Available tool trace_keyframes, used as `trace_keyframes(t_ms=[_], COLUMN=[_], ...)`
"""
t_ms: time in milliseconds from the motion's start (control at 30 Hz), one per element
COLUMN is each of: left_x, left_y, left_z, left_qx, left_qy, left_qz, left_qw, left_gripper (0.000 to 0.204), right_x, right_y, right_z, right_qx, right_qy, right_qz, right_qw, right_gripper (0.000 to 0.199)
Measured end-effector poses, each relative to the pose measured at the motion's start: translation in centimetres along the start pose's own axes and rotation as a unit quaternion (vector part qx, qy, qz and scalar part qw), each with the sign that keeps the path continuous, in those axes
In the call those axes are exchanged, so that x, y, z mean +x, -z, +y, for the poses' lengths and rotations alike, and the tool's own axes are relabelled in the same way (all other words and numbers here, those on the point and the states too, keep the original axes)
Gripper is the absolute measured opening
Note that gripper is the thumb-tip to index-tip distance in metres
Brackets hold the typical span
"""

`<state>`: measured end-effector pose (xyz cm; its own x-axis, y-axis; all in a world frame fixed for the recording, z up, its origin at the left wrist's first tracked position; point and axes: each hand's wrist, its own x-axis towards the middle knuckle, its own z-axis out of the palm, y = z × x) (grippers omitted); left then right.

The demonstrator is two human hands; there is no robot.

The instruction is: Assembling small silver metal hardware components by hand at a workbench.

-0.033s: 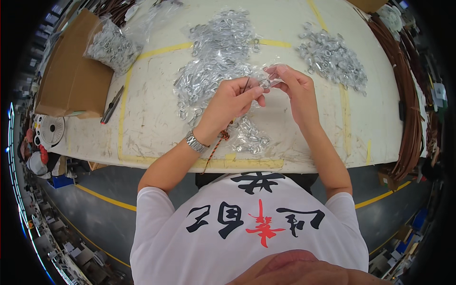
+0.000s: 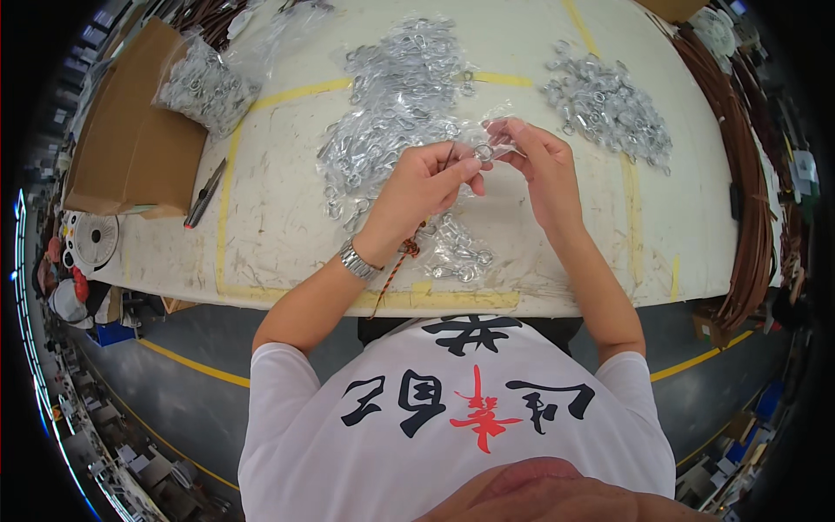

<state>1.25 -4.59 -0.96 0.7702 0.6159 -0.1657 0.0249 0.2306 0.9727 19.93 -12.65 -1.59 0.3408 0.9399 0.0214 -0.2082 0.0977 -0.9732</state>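
My left hand [image 2: 428,181] is closed, pinching a silver metal ring [image 2: 484,152] between thumb and fingers. A thin dark stick-like piece [image 2: 450,155] shows at its fingers; its kind I cannot make out. My right hand [image 2: 544,165] is closed too, its fingertips gripping a small clear plastic bag [image 2: 502,130] beside the ring. Whether the ring lies inside this bag I cannot tell. Just beyond my left hand spreads a large pile of bagged silver rings and clasps [image 2: 396,96]. A few more bagged metal pieces [image 2: 459,248] lie below my hands, near the table's front edge.
Another heap of bagged metal pieces [image 2: 613,104] lies on the right of the white table [image 2: 687,217]. At left are a cardboard box [image 2: 130,130], a full clear bag [image 2: 209,87], a utility knife [image 2: 205,196] and a small fan [image 2: 91,237]. Brown strips [image 2: 752,200] line the right edge.
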Motion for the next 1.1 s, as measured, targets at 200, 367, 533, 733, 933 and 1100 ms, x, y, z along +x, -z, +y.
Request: trace_keyframes(t_ms=[200, 367, 533, 733, 933, 1100], left_x=[0.1, 0.3, 0.4, 0.0, 0.2, -0.2], left_y=[0.1, 1.1, 1.4, 1.1, 0.8, 0.2], left_z=[0.0, 0.6, 0.9, 1.2, 0.8, 0.9], left_qx=[0.044, 0.023, -0.01, -0.014, -0.037, -0.012], left_qy=[-0.024, -0.024, -0.028, -0.043, -0.09, -0.074], left_qz=[0.012, 0.047, 0.101, 0.103, 0.136, 0.115], left_qw=[0.999, 0.998, 0.994, 0.994, 0.986, 0.991], left_gripper=[0.02, 0.021, 0.021, 0.018, 0.016, 0.021], right_x=[-0.4, 0.0, 0.1, 0.0, -0.1, -0.4], right_y=[-0.5, -0.1, 0.2, 0.0, -0.1, -1.0], right_z=[1.2, 0.7, 0.6, 0.9, 1.4, 1.1], right_qx=[0.097, 0.136, 0.124, 0.103, 0.088, 0.082], right_qy=[-0.093, -0.099, -0.097, -0.084, -0.063, -0.052], right_qz=[-0.03, 0.051, 0.055, 0.055, 0.059, 0.065], right_qw=[0.991, 0.984, 0.986, 0.99, 0.992, 0.993], right_gripper=[0.032, 0.033, 0.034, 0.035, 0.035, 0.036])
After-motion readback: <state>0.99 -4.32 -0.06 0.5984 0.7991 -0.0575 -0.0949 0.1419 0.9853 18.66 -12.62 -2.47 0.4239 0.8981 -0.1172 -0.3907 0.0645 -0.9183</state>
